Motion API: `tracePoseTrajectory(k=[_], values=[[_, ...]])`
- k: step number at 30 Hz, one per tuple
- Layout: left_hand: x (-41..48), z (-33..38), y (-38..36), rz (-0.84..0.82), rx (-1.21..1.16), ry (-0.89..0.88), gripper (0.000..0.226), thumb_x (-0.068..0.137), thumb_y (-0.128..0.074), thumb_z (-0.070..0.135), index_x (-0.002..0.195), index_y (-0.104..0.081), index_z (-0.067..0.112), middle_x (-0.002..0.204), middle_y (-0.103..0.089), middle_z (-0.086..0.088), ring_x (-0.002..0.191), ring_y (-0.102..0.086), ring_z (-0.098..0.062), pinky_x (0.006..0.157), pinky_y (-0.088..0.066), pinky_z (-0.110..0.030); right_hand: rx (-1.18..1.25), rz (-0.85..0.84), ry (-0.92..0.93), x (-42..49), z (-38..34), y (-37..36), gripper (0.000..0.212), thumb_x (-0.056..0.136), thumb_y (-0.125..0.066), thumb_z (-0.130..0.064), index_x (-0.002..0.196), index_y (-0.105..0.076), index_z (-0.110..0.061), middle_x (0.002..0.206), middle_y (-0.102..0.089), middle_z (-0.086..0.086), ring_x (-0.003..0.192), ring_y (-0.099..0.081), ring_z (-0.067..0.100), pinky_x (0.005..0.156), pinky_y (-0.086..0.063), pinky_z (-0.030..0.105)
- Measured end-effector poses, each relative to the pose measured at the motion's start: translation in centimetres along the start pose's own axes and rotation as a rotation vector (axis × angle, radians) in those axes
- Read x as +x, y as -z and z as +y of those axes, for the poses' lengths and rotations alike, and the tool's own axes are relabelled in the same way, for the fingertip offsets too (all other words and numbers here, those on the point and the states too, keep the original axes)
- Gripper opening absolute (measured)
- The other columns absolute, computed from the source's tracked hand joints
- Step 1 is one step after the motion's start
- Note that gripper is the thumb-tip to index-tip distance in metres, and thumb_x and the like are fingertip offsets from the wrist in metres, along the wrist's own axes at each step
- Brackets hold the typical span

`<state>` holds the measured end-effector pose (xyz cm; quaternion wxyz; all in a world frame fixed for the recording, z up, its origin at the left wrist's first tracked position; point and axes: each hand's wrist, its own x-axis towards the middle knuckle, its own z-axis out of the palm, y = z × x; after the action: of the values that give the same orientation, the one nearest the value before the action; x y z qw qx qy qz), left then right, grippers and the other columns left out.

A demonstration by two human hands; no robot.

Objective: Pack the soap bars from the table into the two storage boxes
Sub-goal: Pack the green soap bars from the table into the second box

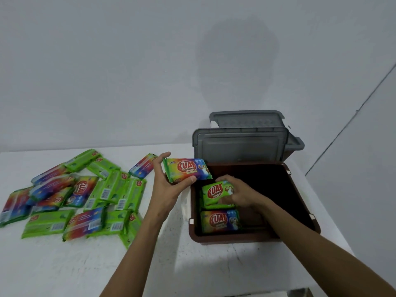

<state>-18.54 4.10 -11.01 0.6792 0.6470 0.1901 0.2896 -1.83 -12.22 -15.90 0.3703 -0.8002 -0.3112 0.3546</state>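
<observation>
White table [64,264] stood against a pale wall [107,71]. The left hand [166,185] pinched a rainbow bar [187,169] over the brown box [235,240]. The right hand [237,194] gripped a green bar [215,192] inside it, with glossy bars [81,189] heaped leftward.

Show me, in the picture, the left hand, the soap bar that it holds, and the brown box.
left hand [166,183], head view, middle of the hand.
soap bar [187,169], head view, printed front.
brown box [233,239], head view, near rim.

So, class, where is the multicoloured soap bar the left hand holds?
In the head view, the multicoloured soap bar is held by the left hand over the brown storage box's far-left corner, beyond the green soap bar.
</observation>
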Motion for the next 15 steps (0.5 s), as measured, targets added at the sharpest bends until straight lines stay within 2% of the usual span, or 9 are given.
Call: tracePoseTrajectory(k=[3, 5, 7, 8, 10, 12, 15], values=[[-0.1, -0.3, -0.2, 0.007, 0.002, 0.017, 0.077, 0.073, -0.078, -0.004, 0.132, -0.035, 0.021, 0.106, -0.057, 0.010, 0.091, -0.069, -0.009, 0.071, -0.055, -0.020, -0.104, 0.013, -0.003, 0.1, 0.7, -0.2, 0.061, 0.077, -0.079, -0.011, 0.127, -0.050, -0.029, 0.117, -0.060, 0.001, 0.101, -0.063, 0.017, 0.083, -0.055, 0.030], [-0.1, -0.4, -0.3, 0.013, -0.005, 0.030, 0.077, 0.072, -0.078, -0.004, 0.132, -0.035, 0.020, 0.105, -0.059, 0.007, 0.089, -0.070, -0.010, 0.071, -0.056, -0.021, -0.166, 0.011, -0.009, -0.1, 1.1, -0.2, 0.062, 0.080, -0.077, -0.015, 0.133, -0.048, -0.029, 0.117, -0.058, -0.003, 0.102, -0.060, 0.013, 0.075, -0.050, 0.019], [-0.2, -0.5, -0.4, 0.021, -0.006, 0.034, 0.077, 0.072, -0.078, -0.005, 0.132, -0.035, 0.018, 0.105, -0.059, 0.005, 0.088, -0.070, -0.009, 0.070, -0.055, -0.020, -0.214, -0.001, -0.026, -0.1, 1.4, -0.3, 0.062, 0.083, -0.075, -0.019, 0.136, -0.045, -0.030, 0.117, -0.056, -0.005, 0.104, -0.057, 0.011, 0.070, -0.046, 0.014], [-0.2, -0.5, -0.4, 0.025, -0.007, 0.034, 0.077, 0.072, -0.078, -0.006, 0.132, -0.035, 0.017, 0.104, -0.059, 0.005, 0.087, -0.070, -0.008, 0.070, -0.055, -0.020, -0.238, -0.007, -0.032, -0.1, 1.4, -0.4, 0.063, 0.084, -0.074, -0.021, 0.137, -0.044, -0.032, 0.119, -0.056, -0.005, 0.105, -0.056, 0.012, 0.072, -0.048, 0.016], [-0.4, -0.5, -0.5, 0.030, -0.009, 0.037, 0.077, 0.072, -0.078, -0.006, 0.132, -0.035, 0.016, 0.104, -0.059, 0.005, 0.087, -0.070, -0.007, 0.070, -0.055, -0.020, -0.348, 0.004, -0.043, 0.0, 1.6, -0.6, 0.063, 0.084, -0.073, -0.029, 0.138, -0.041, -0.037, 0.124, -0.055, 0.001, 0.108, -0.056, 0.018, 0.082, -0.054, 0.030], [-0.5, -0.5, -0.5, 0.032, -0.009, 0.039, 0.076, 0.072, -0.078, -0.005, 0.132, -0.036, 0.017, 0.104, -0.059, 0.006, 0.087, -0.070, -0.007, 0.071, -0.056, -0.021, -0.451, 0.018, -0.062, 0.1, 1.7, -0.7, 0.063, 0.084, -0.071, -0.036, 0.138, -0.038, -0.040, 0.126, -0.052, 0.007, 0.110, -0.055, 0.024, 0.090, -0.053, 0.040], [-0.7, -0.6, -0.6, 0.023, -0.013, 0.044, 0.075, 0.072, -0.078, -0.005, 0.131, -0.036, 0.017, 0.106, -0.060, 0.004, 0.090, -0.070, -0.009, 0.071, -0.056, -0.022, -0.482, 0.018, -0.086, -0.2, 1.2, -0.5, 0.062, 0.088, -0.066, -0.038, 0.142, -0.036, -0.040, 0.128, -0.050, 0.011, 0.111, -0.056, 0.028, 0.091, -0.053, 0.041]])
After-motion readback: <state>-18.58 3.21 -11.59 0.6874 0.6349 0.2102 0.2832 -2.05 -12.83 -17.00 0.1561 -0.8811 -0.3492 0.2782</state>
